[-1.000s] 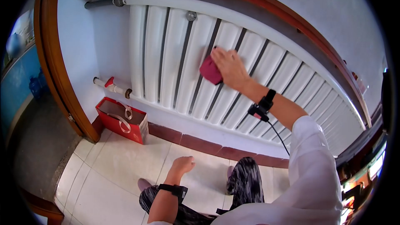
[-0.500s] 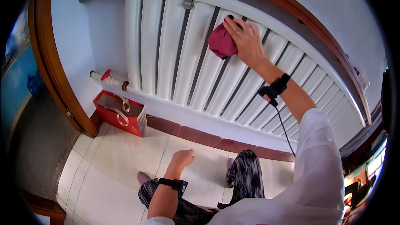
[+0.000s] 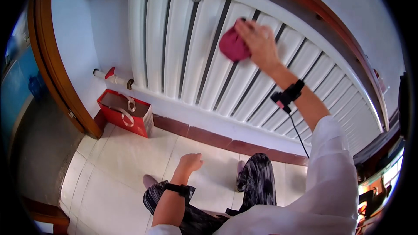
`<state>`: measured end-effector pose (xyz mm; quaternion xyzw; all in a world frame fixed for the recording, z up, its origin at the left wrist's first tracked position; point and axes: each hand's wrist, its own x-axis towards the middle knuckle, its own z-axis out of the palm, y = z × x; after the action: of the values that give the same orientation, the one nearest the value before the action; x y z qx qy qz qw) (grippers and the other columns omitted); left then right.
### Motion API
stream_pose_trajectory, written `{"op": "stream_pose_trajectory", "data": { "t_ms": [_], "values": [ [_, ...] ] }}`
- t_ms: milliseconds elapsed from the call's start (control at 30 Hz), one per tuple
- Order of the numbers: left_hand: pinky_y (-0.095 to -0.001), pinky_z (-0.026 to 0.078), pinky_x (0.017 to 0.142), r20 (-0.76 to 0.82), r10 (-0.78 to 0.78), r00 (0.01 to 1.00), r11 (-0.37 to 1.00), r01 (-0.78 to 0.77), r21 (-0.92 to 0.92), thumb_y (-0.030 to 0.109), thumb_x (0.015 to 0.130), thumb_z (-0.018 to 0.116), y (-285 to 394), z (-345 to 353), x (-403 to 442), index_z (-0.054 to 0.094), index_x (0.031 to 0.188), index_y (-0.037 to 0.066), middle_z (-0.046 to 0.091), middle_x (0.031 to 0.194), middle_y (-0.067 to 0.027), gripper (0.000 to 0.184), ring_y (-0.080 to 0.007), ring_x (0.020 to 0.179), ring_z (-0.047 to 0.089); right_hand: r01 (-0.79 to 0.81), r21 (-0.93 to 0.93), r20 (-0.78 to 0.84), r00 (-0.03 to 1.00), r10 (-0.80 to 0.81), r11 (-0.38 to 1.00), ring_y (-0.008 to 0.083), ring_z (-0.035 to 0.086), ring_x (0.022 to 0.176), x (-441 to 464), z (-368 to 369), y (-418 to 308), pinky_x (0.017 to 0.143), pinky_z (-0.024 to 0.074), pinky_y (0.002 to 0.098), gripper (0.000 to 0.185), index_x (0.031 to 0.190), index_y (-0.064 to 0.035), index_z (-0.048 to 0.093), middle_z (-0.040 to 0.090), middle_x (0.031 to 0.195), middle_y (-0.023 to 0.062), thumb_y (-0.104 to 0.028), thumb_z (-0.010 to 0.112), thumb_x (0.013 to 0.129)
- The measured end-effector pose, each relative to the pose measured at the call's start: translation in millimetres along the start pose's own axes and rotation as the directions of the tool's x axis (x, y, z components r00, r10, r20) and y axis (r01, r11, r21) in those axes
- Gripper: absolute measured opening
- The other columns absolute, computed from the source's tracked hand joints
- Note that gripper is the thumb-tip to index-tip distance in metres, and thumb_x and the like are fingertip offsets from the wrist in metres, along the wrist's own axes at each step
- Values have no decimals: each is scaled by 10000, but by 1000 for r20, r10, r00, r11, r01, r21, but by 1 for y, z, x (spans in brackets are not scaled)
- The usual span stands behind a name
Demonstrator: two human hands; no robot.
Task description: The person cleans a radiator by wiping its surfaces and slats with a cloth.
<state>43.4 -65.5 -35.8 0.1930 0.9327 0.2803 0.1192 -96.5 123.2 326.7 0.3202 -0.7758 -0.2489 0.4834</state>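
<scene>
My right hand (image 3: 259,45) is closed on a dark red cloth (image 3: 234,45), which lies against the upper part of a white radiator (image 3: 204,39). The cloth is bunched, and its edges look slightly blurred. On my right wrist is a black strap with a small device (image 3: 288,95) and a thin cable hanging from it. My left hand (image 3: 190,162) is curled into a loose fist above the floor near my left knee, with nothing showing in it. It wears a similar black wristband (image 3: 180,190).
A red paper bag (image 3: 135,119) with pale ribbon handles stands on the tiled floor (image 3: 113,169) against the wall. Above it a pipe with a red valve handle (image 3: 110,73) joins the radiator. A brown door frame (image 3: 61,69) rises at left. A wooden ledge (image 3: 331,19) runs above the radiator.
My right hand and the cloth have shifted slightly on the radiator, a little to the right relative to its fins. The view has tilted slightly. My left hand stays curled in about the same place.
</scene>
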Motion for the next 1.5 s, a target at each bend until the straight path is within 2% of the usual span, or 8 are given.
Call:
{"op": "stream_pose_trajectory", "data": {
  "t_ms": [533,700,867,933,1000,1067,1367,1500],
  "values": [
    [-422,468,783,-31,-24,999,1000,23,-12,298,816,568,-1,-13,-10,605,1024,94,646,941,-140,293,-312,903,605,424,215,177,869,-462,880,241,388,1251,-125,127,-175,1082,228,383,423,1188,21,513,462,1307,147,-121,471,791],
    [-425,468,781,-50,-30,998,999,28,-33,309,814,573,-6,-19,-16,604,1012,83,643,950,-145,302,-312,910,603,252,506,259,868,-424,825,231,462,1169,-146,130,-199,1003,325,364,309,1034,-28,595,540,1207,134,-125,505,755],
    [-422,487,735,-158,-57,986,998,51,-39,324,789,603,1,-26,-12,507,1121,42,627,949,-171,446,-346,880,602,-562,420,907,281,-313,712,306,606,888,-149,73,-173,791,470,361,188,901,-86,634,652,844,146,-108,562,728],
    [-399,484,778,-336,-97,937,984,40,-174,365,780,637,13,-33,-11,358,1290,22,590,1048,-196,675,-353,953,584,-589,456,889,322,-325,667,274,604,911,-172,72,-162,785,472,349,237,1001,-65,603,648,903,117,-127,583,773],
    [-381,480,810,-427,-57,903,966,-58,-253,373,771,663,23,-34,-7,273,1354,15,571,1097,-200,787,-341,995,578,-943,331,886,304,-351,17,194,596,945,-175,35,-158,779,488,317,396,1157,-57,517,620,1022,84,-104,625,779],
    [-342,457,865,-312,62,948,551,-293,-781,327,748,715,36,-36,2,308,1348,31,551,1156,-180,782,-270,1064,556,-947,186,841,292,-456,-263,146,526,1035,-152,-17,-165,845,457,293,452,1222,-47,455,541,1142,54,-94,637,811],
    [-331,472,753,-494,-342,799,584,-231,-778,285,801,653,37,-45,20,608,1051,67,647,910,-153,335,-281,876,627,-679,104,802,490,-343,-727,167,442,1152,-160,-20,-187,959,393,289,719,1399,-38,206,423,1271,90,-85,638,826],
    [-324,465,740,-413,-401,817,471,-202,-858,418,848,574,33,-49,20,649,971,53,648,869,-140,393,-302,843,623,-727,255,893,429,-132,-637,129,507,1012,-161,2,-199,874,429,263,472,1268,-10,442,527,1150,51,-159,618,856]
  ]
}}
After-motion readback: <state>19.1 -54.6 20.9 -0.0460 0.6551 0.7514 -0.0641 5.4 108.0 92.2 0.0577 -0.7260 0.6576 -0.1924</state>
